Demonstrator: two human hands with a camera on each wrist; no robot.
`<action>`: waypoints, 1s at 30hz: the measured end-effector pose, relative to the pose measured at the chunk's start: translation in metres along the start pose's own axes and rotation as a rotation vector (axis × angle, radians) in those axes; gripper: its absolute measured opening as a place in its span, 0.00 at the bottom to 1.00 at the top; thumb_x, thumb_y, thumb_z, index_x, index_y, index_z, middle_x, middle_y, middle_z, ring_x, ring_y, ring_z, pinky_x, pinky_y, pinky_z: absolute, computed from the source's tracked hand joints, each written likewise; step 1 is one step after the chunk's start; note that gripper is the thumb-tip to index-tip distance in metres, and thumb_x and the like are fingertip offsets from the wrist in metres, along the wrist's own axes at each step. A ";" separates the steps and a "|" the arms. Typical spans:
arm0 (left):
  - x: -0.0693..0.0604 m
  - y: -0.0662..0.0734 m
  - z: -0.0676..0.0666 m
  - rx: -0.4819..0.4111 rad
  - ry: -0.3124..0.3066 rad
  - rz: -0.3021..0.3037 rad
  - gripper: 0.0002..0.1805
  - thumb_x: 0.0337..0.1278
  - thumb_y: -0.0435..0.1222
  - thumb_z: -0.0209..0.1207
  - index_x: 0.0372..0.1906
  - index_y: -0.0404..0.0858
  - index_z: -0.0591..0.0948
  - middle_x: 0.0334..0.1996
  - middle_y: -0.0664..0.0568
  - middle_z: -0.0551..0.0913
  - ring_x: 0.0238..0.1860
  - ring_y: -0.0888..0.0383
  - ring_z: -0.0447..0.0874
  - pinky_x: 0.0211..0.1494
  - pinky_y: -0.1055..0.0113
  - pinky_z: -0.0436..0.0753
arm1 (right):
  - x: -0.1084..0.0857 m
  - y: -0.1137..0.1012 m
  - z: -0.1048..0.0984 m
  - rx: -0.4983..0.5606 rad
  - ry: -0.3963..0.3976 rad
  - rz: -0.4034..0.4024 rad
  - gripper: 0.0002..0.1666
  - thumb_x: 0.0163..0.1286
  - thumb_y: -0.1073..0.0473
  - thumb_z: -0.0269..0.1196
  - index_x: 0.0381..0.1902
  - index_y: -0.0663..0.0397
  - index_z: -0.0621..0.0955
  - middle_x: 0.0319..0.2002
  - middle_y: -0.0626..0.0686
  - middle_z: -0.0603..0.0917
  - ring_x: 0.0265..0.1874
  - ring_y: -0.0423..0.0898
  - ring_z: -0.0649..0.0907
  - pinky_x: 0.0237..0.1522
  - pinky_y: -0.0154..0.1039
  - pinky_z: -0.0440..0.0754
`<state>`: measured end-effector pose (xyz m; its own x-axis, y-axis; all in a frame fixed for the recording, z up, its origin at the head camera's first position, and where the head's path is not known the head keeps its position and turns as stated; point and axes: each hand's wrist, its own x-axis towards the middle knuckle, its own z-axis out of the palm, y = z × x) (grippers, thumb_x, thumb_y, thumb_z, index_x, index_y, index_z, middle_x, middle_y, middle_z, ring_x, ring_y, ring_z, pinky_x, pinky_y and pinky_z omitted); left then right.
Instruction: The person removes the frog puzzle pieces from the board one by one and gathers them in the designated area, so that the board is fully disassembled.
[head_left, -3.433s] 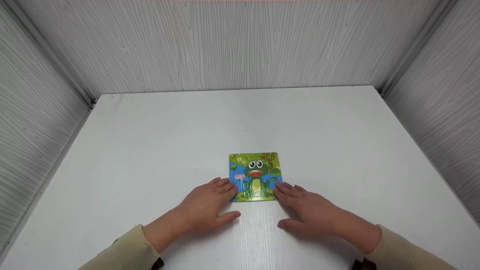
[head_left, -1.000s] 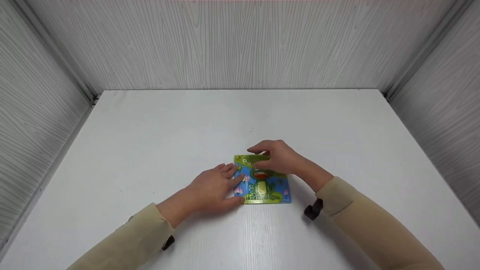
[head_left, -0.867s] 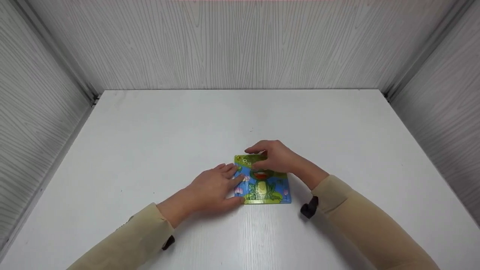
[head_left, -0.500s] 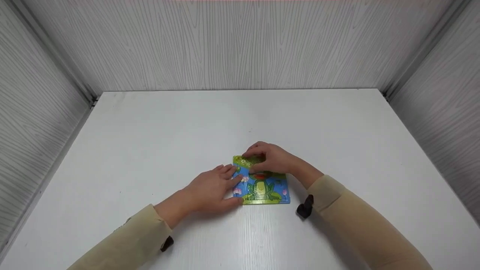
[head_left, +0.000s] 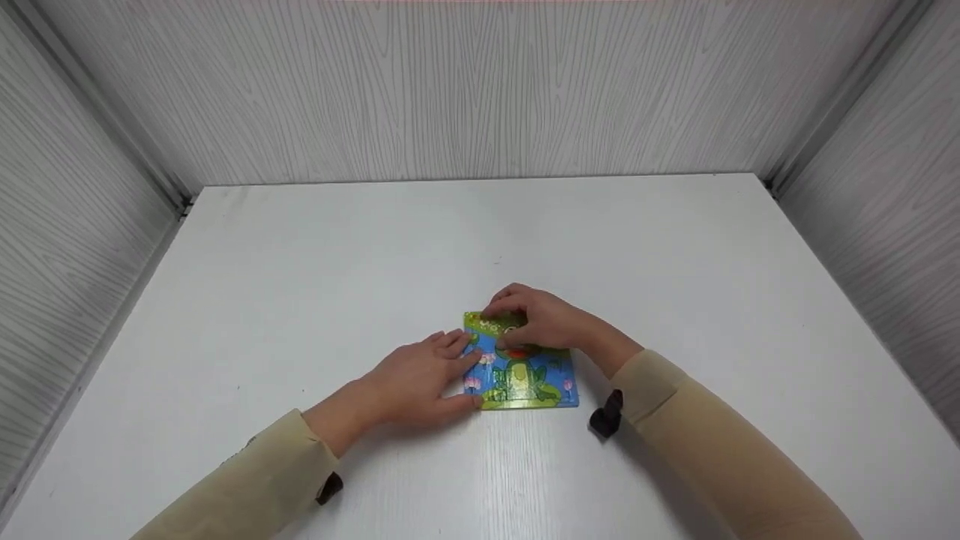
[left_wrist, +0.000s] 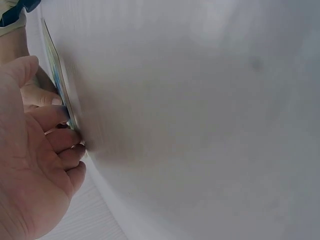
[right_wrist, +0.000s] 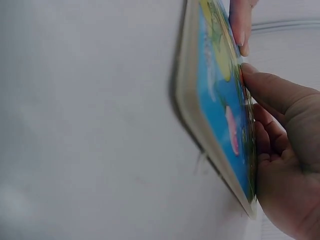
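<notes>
A square jigsaw puzzle (head_left: 521, 382) with a frog picture, blue water and pink flowers lies flat on the white table. My left hand (head_left: 416, 381) rests at its left side, fingers extended, the index fingertip and thumb tip touching the board. Over the upper part my right hand (head_left: 551, 319) has its bent fingers and thumb on the picture, around the frog's head, which they partly cover. In the right wrist view the thumb tip presses the puzzle's face (right_wrist: 220, 90) and the other fingers curl behind it. Whether a piece is pinched there is hidden.
The white table (head_left: 337, 255) reaches to a wood-grain back panel (head_left: 480, 90). Similar panels stand at the left (head_left: 67, 225) and right (head_left: 885, 210). Dark wrist straps show beneath both beige sleeves (head_left: 247, 472).
My right hand has gone from the puzzle's lower right side to its upper part, and its fingertips have since come down onto the picture. The left hand stays at the left edge.
</notes>
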<state>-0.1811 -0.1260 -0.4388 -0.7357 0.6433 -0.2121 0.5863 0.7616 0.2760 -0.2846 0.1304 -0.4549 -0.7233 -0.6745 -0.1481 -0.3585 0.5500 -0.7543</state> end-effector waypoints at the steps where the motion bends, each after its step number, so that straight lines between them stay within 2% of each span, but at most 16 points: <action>1: 0.000 0.000 0.000 0.000 0.000 -0.002 0.44 0.75 0.66 0.45 0.83 0.43 0.64 0.84 0.45 0.58 0.84 0.49 0.52 0.83 0.51 0.58 | 0.000 -0.001 0.000 0.002 -0.003 0.001 0.25 0.70 0.55 0.75 0.64 0.40 0.86 0.62 0.43 0.77 0.60 0.46 0.76 0.66 0.46 0.75; 11: -0.001 -0.003 0.002 -0.014 0.018 0.008 0.44 0.75 0.65 0.46 0.82 0.41 0.66 0.83 0.42 0.59 0.84 0.46 0.54 0.82 0.49 0.61 | 0.002 -0.002 0.002 -0.002 -0.016 -0.037 0.24 0.71 0.57 0.74 0.63 0.43 0.85 0.65 0.47 0.76 0.67 0.48 0.75 0.74 0.50 0.70; 21: 0.000 -0.002 0.001 -0.007 0.011 -0.010 0.44 0.75 0.66 0.46 0.83 0.43 0.64 0.83 0.44 0.58 0.83 0.43 0.56 0.80 0.46 0.65 | 0.002 -0.004 0.005 0.061 0.008 0.003 0.27 0.70 0.60 0.75 0.64 0.42 0.80 0.61 0.45 0.78 0.61 0.46 0.78 0.71 0.46 0.74; 30: 0.003 0.001 0.001 0.002 -0.002 -0.016 0.45 0.74 0.67 0.45 0.84 0.44 0.63 0.84 0.45 0.58 0.83 0.45 0.55 0.81 0.47 0.63 | 0.001 -0.002 0.004 0.070 0.005 0.021 0.27 0.69 0.59 0.75 0.63 0.39 0.81 0.58 0.44 0.81 0.56 0.48 0.78 0.67 0.45 0.76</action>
<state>-0.1824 -0.1239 -0.4401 -0.7440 0.6314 -0.2185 0.5753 0.7717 0.2710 -0.2822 0.1267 -0.4563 -0.7331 -0.6607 -0.1613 -0.3010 0.5278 -0.7942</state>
